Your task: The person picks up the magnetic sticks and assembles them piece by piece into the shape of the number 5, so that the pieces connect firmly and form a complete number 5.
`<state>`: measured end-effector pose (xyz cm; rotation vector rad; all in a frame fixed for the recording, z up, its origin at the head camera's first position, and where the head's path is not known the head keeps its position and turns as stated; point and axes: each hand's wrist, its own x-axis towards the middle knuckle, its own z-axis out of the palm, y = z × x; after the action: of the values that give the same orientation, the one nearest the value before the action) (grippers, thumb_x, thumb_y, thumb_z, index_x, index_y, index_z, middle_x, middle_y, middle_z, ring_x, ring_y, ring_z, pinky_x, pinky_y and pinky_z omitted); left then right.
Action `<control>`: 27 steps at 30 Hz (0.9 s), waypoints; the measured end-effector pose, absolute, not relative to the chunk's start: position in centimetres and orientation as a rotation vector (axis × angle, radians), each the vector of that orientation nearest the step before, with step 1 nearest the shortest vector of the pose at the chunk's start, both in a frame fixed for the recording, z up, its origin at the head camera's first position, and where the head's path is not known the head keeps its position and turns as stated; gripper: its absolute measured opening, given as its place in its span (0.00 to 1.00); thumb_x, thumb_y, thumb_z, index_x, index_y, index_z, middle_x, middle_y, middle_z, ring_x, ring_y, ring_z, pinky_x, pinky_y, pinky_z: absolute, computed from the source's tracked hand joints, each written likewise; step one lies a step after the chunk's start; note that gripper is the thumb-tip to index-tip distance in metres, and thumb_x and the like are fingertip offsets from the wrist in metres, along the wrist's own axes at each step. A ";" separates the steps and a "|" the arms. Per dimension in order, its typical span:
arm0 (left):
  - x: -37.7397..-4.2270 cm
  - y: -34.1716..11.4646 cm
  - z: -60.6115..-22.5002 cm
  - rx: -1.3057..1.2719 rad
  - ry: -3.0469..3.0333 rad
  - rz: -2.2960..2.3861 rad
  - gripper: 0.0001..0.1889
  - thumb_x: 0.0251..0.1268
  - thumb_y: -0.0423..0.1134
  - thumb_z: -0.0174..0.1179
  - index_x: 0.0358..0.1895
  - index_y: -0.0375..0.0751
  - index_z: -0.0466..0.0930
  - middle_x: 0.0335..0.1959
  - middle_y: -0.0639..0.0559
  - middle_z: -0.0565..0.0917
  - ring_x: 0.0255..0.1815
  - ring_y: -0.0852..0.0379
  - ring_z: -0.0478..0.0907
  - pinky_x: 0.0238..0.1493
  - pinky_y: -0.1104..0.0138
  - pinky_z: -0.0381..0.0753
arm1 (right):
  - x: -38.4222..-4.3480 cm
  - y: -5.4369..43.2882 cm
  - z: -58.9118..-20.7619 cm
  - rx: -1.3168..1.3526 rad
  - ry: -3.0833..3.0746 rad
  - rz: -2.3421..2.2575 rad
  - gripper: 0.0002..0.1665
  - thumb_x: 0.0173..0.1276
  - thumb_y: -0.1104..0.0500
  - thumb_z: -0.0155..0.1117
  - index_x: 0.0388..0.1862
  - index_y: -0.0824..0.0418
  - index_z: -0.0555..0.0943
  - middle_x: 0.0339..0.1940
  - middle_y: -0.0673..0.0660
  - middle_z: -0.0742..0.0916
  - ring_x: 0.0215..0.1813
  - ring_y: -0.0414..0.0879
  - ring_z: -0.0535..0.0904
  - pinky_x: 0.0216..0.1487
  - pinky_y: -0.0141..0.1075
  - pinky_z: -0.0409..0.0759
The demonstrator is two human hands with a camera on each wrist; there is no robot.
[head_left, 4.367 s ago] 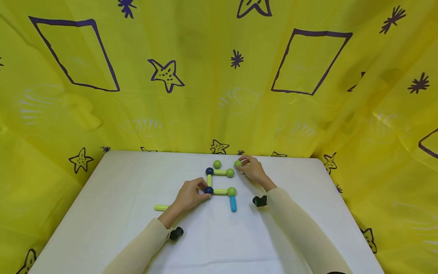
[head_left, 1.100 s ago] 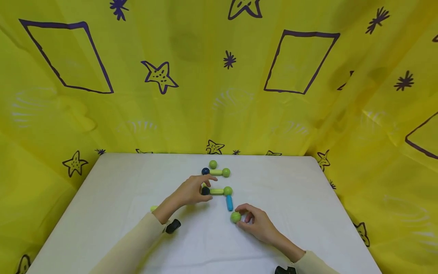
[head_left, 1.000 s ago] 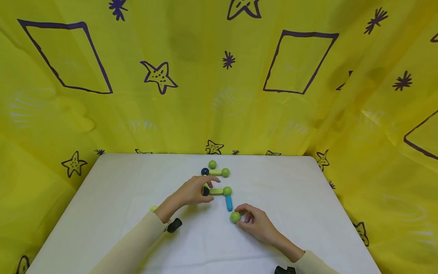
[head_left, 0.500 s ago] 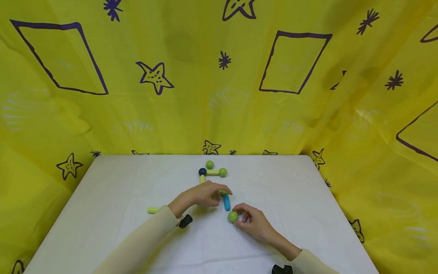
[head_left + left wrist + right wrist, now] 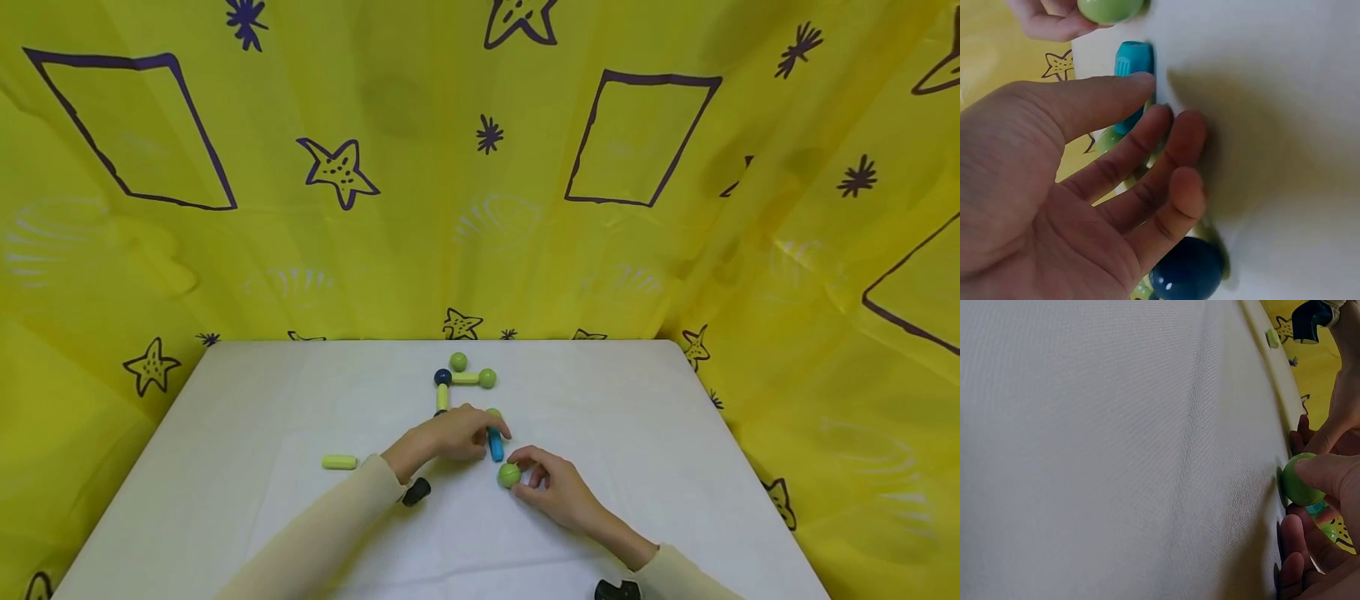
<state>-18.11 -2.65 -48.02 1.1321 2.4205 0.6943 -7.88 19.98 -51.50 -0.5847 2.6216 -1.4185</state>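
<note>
My left hand (image 5: 453,433) reaches over the near part of a magnetic rod-and-ball frame, thumb and index finger on either side of the blue magnetic rod (image 5: 496,446). In the left wrist view the thumb crosses in front of this rod (image 5: 1132,59), with the other fingers bent. A green ball (image 5: 493,413) sits at the rod's far end, partly covered. My right hand (image 5: 555,487) pinches another green ball (image 5: 509,475) at the table, just below the rod's near end. The right wrist view shows the thumb pressed on that ball (image 5: 1302,481).
The frame's far side has a dark blue ball (image 5: 443,377), a yellow-green rod (image 5: 466,378) and a green ball (image 5: 487,378). Behind it lies a loose green ball (image 5: 458,362). A loose yellow-green rod (image 5: 339,462) lies left on the white table (image 5: 262,400); a yellow curtain (image 5: 420,233) hangs behind.
My right hand brought a green ball from the far side to near the blue rod, then stayed. My left hand moved right, from the near dark blue ball to the blue rod.
</note>
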 end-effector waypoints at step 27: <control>-17.2 -2.7 -49.7 1.173 2.517 0.851 0.12 0.66 0.35 0.70 0.51 0.44 0.87 0.39 0.60 0.85 0.39 0.65 0.79 0.45 0.72 0.78 | -7.7 19.9 -51.6 -0.585 2.641 -1.427 0.19 0.66 0.63 0.73 0.55 0.56 0.82 0.43 0.50 0.85 0.34 0.37 0.77 0.34 0.30 0.75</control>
<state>-17.18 -2.66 -49.74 1.1727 2.5174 0.8509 -7.67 19.87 -51.59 -0.5853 2.6412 -1.4272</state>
